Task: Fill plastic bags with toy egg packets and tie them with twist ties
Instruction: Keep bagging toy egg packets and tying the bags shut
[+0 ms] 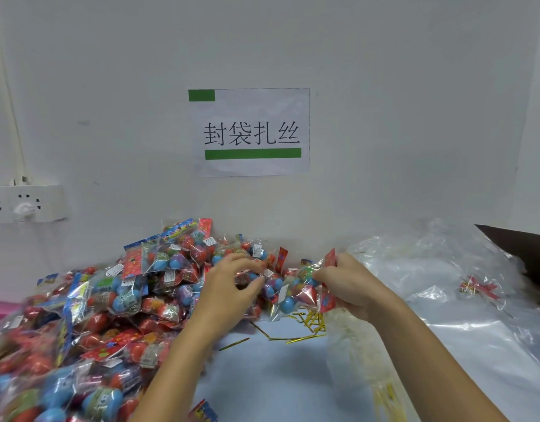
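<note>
Both hands lifting one egg packet (pixel 296 287), long axis crosswise: left hand (pixel 232 287) pinching, right hand (pixel 345 284) gripping; bare tabletop (pixel 262 376) below.

Bright, even, diffuse light; shadows faint; soft glare on the crinkled clear plastic bags (pixel 439 269); the heap of red and blue toy egg packets (pixel 89 315) blurs toward the lower-left edge; wide-angle bending at borders.

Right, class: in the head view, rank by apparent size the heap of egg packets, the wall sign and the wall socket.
1. heap of egg packets
2. wall sign
3. wall socket
The heap lies nearer the camera, which enlarges it.
</note>
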Demonstrator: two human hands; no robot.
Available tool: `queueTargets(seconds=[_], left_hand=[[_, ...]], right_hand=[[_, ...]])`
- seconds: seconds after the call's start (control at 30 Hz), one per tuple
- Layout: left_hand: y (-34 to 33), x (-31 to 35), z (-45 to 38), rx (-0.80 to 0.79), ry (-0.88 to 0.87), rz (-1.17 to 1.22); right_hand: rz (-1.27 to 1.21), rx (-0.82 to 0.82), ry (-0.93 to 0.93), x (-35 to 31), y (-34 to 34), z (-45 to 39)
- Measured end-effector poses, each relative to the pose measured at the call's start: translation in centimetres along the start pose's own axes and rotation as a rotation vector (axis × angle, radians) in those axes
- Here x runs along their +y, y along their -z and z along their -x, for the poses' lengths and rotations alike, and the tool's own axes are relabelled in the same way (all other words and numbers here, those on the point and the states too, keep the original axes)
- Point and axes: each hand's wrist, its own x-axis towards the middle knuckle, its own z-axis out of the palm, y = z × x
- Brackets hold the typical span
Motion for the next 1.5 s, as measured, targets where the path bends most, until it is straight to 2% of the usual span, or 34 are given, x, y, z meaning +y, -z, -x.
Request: queueTargets(seconds=[0.07, 0.17, 0.23, 0.33, 0.6, 0.7, 0.87, 1.03, 1.17, 1.3, 1.5], left_hand=[[0.5, -1.8, 0.1, -0.039, 0.113, -0.189], [1.0, -4.5, 0.8, -0.306, 0.231, -0.302], [0.7, -5.2, 1.2, -0.426, 0.255, -0.368], [0.2, -5.4, 1.3, -0.42, 0.265, -0.464], [-0.7, -5.8, 1.6, -0.434, 0.247, -0.479], [-0.5, -5.3, 1.3, -0.294, 0.182, -0.398], [0.3, -2.1, 0.3, 0.073, -0.033, -0.144], [0.3, 1.0, -0.1, 0.206, -0.1, 0.112], [-1.2, 2.9, 0.1, 0.371, -0.162, 0.08], [-3.1, 4.7, 1.0, 0.398, -0.243, 0.023], [-3.6, 4.5, 1.6, 0.456, -0.127, -0.179]], right_hand=[[0.027, 0.004, 0.001, 0.1, 0.1, -0.2], [0.047, -0.001, 0.017, 0.3, 0.0, -0.1], [0.06, -0.007, 0.016, 0.3, 0.0, -0.1], [0.069, -0.008, 0.013, 0.3, 0.0, -0.2], [0.067, -0.012, 0.014, 0.3, -0.2, 0.0], [0.077, -0.003, 0.01, 0.4, -0.3, 0.0], [0.116, -0.038, -0.009, 0.5, -0.4, 0.1], [0.122, -0.042, -0.04, 0.4, -0.5, 0.2], [0.135, -0.049, -0.087, 0.2, -0.8, 0.5], [0.154, -0.036, -0.098, 0.1, -1.1, 0.9], [0.174, -0.128, -0.12, -0.3, -1.0, 1.5]])
